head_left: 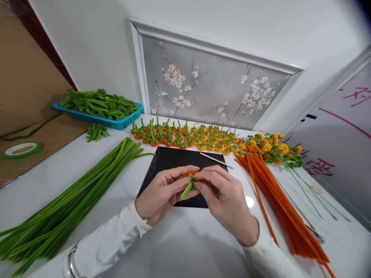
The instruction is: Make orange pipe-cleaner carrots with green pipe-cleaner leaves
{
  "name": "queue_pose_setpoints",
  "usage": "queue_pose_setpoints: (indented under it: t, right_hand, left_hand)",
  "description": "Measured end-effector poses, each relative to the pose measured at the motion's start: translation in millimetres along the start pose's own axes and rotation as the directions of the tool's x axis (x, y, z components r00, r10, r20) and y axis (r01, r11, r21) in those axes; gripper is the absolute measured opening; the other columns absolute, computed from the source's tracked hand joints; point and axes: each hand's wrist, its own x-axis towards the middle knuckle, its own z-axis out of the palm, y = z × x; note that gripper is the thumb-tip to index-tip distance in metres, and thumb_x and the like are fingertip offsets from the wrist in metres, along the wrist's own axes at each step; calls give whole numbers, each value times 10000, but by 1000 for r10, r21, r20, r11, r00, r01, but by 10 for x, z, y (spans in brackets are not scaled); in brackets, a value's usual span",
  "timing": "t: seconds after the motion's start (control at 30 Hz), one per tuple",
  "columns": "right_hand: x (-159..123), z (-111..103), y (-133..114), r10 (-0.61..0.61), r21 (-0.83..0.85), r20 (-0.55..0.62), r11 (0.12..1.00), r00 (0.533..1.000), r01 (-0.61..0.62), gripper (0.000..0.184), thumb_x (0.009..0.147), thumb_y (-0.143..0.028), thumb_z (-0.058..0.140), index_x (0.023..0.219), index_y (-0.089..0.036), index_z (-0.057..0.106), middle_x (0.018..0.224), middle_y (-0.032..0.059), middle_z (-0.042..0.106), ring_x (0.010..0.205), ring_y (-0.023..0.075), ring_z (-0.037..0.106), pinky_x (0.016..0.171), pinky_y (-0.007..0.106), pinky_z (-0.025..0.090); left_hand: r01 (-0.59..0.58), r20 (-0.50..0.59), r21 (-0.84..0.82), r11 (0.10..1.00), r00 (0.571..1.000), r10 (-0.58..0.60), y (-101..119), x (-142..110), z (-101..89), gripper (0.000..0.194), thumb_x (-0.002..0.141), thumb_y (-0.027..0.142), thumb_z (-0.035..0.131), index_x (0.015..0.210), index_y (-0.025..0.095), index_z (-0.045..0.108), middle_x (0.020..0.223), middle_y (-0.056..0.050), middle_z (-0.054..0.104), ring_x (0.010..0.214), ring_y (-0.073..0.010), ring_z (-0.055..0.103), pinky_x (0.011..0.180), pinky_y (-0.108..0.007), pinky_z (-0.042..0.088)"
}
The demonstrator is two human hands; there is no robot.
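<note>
Over the black mat [165,154], both my hands hold one small orange pipe-cleaner flower [190,174] with a green stem [187,190] pointing down toward me. My left hand [166,191] has its thumb and fingers closed on the flower from the left. From the right, my right hand [226,195] pinches the green part at the flower's base with thumb and index finger. Fingers hide much of the flower. A thin wooden stick [216,160] lies across the mat's far right corner.
Finished-looking orange flowers [171,136] and yellow flowers [214,139] stand in rows behind the mat. Green pipe cleaners [78,197] lie left, orange pipe cleaners [281,200] right. A blue basket [118,124] of green pieces, green tape [23,150] and a bunch of stemmed flowers [269,146] are farther out.
</note>
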Motion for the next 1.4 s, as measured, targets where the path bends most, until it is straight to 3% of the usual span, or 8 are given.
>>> queue_pose_setpoints:
  t: [0.3, 0.57, 0.8, 1.1, 1.23, 1.4]
  right_hand:
    - [20, -6, 42, 46, -4, 0, 999, 999, -46, 169, 844, -104, 504, 904, -192, 634, 897, 34, 611, 779, 118, 582, 695, 230, 494]
    - [-2, -13, 55, 54, 10, 64, 998, 996, -55, 273, 859, -88, 463, 1024, -223, 634, 912, 35, 573, 779, 119, 564, 670, 230, 476]
    - [-5, -7, 71, 38, 35, 94, 999, 995, -42, 252, 852, -78, 467, 890, -236, 659, 863, 20, 555, 750, 117, 553, 649, 229, 459]
    - [-29, 24, 41, 116, 22, 142, 993, 983, -120, 257, 841, -96, 464, 957, -247, 636, 863, 16, 575, 723, 118, 563, 622, 223, 472]
    - [-19, 14, 36, 133, -20, 122, 991, 984, -132, 223, 825, -111, 478, 961, -226, 612, 830, 19, 594, 727, 136, 561, 616, 238, 465]
    - [-13, -4, 54, 178, 17, 104, 983, 979, -180, 185, 830, -149, 481, 950, -205, 611, 819, 29, 597, 667, 132, 554, 557, 235, 458]
  left_hand:
    - [32, 13, -33, 999, 999, -31, -13, -2, -12, 312, 737, 184, 699, 1047, 161, 676, 984, -73, 692, 878, -156, 645, 825, -284, 535]
    - [34, 32, 14, 999, 999, -34, -29, -3, -10, 345, 724, 219, 719, 1065, 194, 673, 1001, -52, 685, 890, -141, 639, 845, -266, 516]
    - [35, 23, 106, 994, 999, -38, -44, 13, -28, 384, 702, 302, 733, 1061, 179, 669, 904, -39, 687, 808, -124, 641, 821, -286, 522]
    - [45, -38, 241, 969, 999, -37, -46, 7, -27, 307, 761, 371, 663, 986, 161, 672, 809, -43, 683, 782, -156, 666, 703, -258, 539]
    - [46, 15, 247, 968, 999, -51, -4, -14, -13, 384, 804, 435, 590, 1064, 162, 662, 921, -86, 694, 864, -184, 666, 789, -299, 525]
    - [20, 110, 265, 964, 993, -51, 13, -21, -37, 451, 742, 247, 698, 1181, 223, 598, 1099, -84, 663, 987, -213, 641, 831, -297, 511]
